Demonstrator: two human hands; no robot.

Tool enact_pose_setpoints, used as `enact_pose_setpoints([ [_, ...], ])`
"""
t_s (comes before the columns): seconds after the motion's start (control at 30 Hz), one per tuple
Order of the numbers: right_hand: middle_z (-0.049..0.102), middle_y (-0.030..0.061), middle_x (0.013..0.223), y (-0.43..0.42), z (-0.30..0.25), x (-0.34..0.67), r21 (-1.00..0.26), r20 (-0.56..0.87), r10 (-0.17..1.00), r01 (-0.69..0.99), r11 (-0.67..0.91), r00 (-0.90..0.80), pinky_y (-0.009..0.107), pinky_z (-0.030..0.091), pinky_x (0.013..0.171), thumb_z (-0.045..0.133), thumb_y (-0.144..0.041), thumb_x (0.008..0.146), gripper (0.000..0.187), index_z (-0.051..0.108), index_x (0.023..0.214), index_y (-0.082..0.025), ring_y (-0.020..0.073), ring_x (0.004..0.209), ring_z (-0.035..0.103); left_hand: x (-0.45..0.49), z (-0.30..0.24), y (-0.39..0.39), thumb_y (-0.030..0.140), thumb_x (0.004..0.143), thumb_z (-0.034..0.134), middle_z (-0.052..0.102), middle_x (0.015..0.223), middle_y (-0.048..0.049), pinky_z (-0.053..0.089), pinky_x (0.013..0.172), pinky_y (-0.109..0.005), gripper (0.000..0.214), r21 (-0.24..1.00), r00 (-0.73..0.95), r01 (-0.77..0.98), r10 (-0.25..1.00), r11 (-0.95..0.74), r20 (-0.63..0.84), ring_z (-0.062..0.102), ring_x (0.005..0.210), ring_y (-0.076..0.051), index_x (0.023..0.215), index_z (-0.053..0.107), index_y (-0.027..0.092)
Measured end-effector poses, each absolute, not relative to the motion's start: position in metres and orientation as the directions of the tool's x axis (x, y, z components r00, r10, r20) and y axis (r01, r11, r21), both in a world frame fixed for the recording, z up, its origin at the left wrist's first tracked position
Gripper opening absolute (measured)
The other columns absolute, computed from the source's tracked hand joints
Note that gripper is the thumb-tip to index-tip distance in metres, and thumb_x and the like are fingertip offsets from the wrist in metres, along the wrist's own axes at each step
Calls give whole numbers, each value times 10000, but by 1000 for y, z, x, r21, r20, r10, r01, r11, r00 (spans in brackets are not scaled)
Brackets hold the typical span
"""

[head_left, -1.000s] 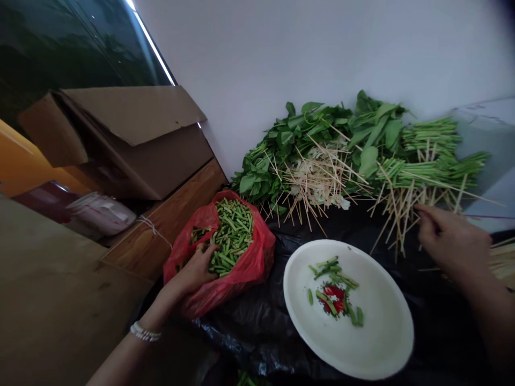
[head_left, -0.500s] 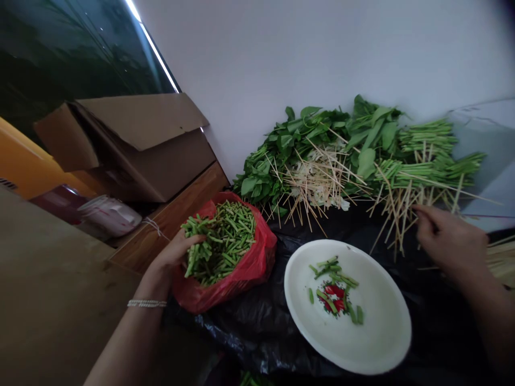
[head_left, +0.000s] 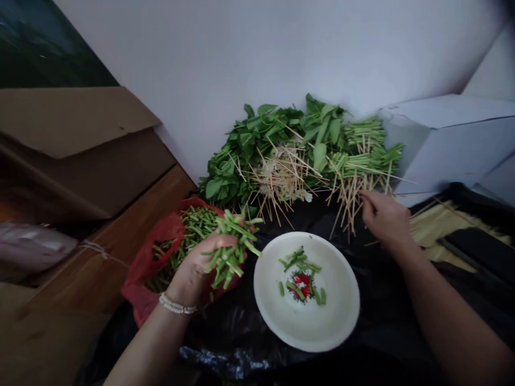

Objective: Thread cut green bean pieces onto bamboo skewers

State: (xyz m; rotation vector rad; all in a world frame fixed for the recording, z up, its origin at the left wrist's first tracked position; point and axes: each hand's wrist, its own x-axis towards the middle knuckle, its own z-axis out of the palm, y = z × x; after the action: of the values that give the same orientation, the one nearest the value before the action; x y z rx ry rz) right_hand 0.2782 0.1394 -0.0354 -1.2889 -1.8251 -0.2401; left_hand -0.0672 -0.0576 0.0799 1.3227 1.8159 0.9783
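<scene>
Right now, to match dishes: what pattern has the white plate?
Red floral centre on the white plate; head view shows it.

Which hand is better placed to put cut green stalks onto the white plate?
Left, probably: the left hand holds a bunch of cut green stalks right beside the plate. The right hand holds no stalks and sits by the thin wooden sticks.

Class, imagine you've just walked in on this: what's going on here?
A person's left hand holds a bunch of cut green stems at the mouth of a red plastic bag. Their right hand, fingers pinched, is at thin wooden sticks in front of leafy greens. Between the hands, a white plate holds a few green pieces.
</scene>
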Motion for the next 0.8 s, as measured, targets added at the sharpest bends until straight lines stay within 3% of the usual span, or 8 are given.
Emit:
enact_pose_setpoints([
  [0.1, 712, 95, 1108, 138, -33, 277, -355, 689, 721, 832, 428, -77, 332, 491, 835, 389, -299, 945, 367, 662, 1154, -168, 228, 975, 669, -29, 71, -27, 316, 684, 688, 713, 1065, -125, 585, 734, -394, 585, 942, 171, 256, 949, 215, -264, 703, 870, -273, 1234, 564, 155],
  [0.2, 707, 104, 1118, 137, -32, 277, -364, 683, 727, 827, 428, -76, 338, 487, 848, 388, -299, 951, 366, 658, 1159, -164, 231, 991, 662, -8, 62, -11, 249, 653, 775, 681, 1166, -137, 533, 894, -423, 682, 936, 382, 281, 870, 211, -311, 662, 1035, -280, 1285, 537, 154],
  [0.3, 707, 105, 1114, 137, -32, 278, -363, 684, 725, 823, 436, -82, 343, 488, 850, 389, -293, 952, 362, 658, 1158, -167, 234, 987, 664, -4, 61, -12, 247, 651, 801, 565, 1370, -128, 463, 1002, -443, 784, 912, 431, 374, 840, 167, -331, 516, 1271, -302, 1371, 492, 224],
  [0.43, 710, 100, 1109, 137, -34, 277, -346, 683, 724, 830, 438, -97, 334, 488, 841, 392, -291, 952, 359, 661, 1157, -171, 230, 981, 669, -19, 79, -35, 307, 786, 708, 448, 1488, -89, 480, 974, -386, 551, 903, 377, 410, 877, 130, -297, 502, 1286, -269, 1317, 560, 275],
  [0.53, 714, 104, 1104, 135, -35, 278, -302, 698, 707, 848, 435, -115, 307, 480, 822, 394, -294, 956, 365, 671, 1146, -154, 222, 966, 676, -41, 95, -70, 347, 870, 608, 710, 1072, -78, 528, 825, -309, 360, 855, 297, 493, 892, 162, -341, 665, 956, -192, 1209, 632, 229],
  [0.63, 724, 107, 1078, 136, -36, 278, -238, 740, 657, 855, 460, -147, 280, 474, 795, 417, -281, 950, 357, 682, 1135, -130, 211, 933, 687, -61, 91, -117, 397, 922, 497, 714, 812, -44, 519, 622, -260, 291, 662, 160, 703, 848, 262, -506, 667, 723, -176, 1026, 700, 217],
  [0.7, 731, 95, 1062, 137, -38, 278, -208, 765, 624, 856, 474, -160, 267, 473, 770, 424, -266, 943, 345, 692, 1116, -133, 204, 916, 694, -66, 72, -145, 334, 901, 528, 722, 959, -77, 527, 753, -311, 247, 473, -9, 850, 904, 232, -427, 680, 877, -220, 1038, 699, 220],
  [0.8, 748, 66, 1005, 140, -41, 276, -166, 810, 564, 860, 483, -160, 255, 472, 706, 435, -271, 931, 332, 713, 1065, -148, 192, 855, 706, -62, 30, -170, 156, 872, 495, 697, 1036, -160, 526, 779, -389, 287, -25, -378, 917, 849, 397, -369, 689, 909, -283, 1099, 671, 156],
])
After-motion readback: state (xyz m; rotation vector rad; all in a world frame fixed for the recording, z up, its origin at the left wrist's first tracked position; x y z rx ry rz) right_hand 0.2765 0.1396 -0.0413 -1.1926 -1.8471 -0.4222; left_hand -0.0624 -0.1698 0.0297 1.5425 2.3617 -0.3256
